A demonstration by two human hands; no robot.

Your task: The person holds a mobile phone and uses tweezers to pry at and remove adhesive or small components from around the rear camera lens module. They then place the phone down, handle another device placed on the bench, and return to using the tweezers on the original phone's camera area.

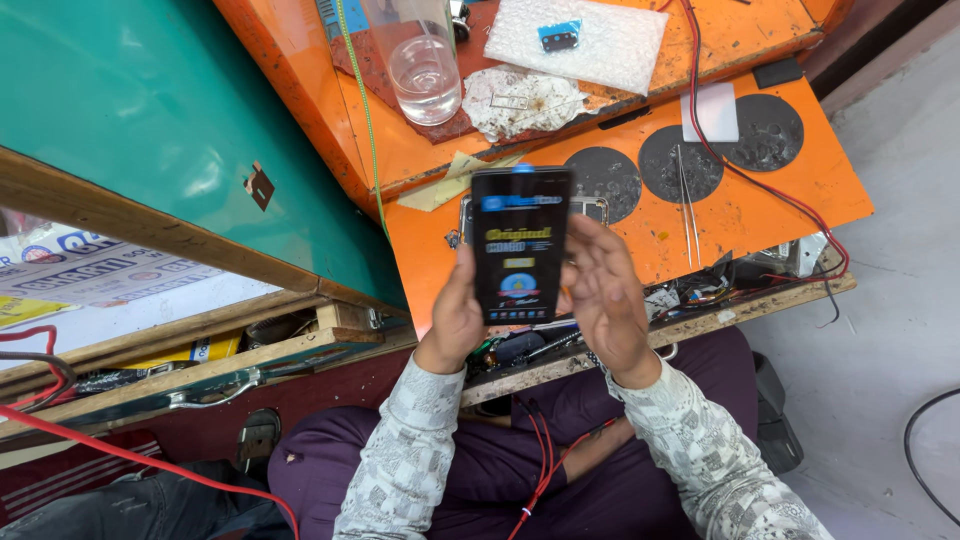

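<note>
Purple cloth covers the person's lap (480, 470) at the bottom of the view, with thin red wires (540, 470) trailing across it between two patterned grey sleeves. Above the lap, the left hand (455, 315) grips the left edge of a flat black box (522, 245) printed in gold and blue, the thumb pressed along its side and the fingers hidden behind it. The right hand (603, 290) sits at the box's right edge with its fingers spread and loosely bent; whether they clasp the box or only touch it cannot be told. The box is held upright in the air over the near edge of the orange workbench (760, 200).

Along that near edge lies a clutter of small tools and wire ends (700, 295). Farther on, three dark round pads (690, 160) sit in a row on the orange surface, a pair of tweezers (686, 205) lying across the middle one and a white card (711, 112) beside the last.

Farther still, on a raised orange ledge, stands a clear glass tumbler (424, 70), seen from above, holding what looks like clear water in its lower part. Just right of it lies a crumpled white cloth (520, 100), and beyond that a sheet of bubble wrap (580, 40) bearing a small blue and black part (560, 36). A green panel (150, 110) fills the left.
</note>
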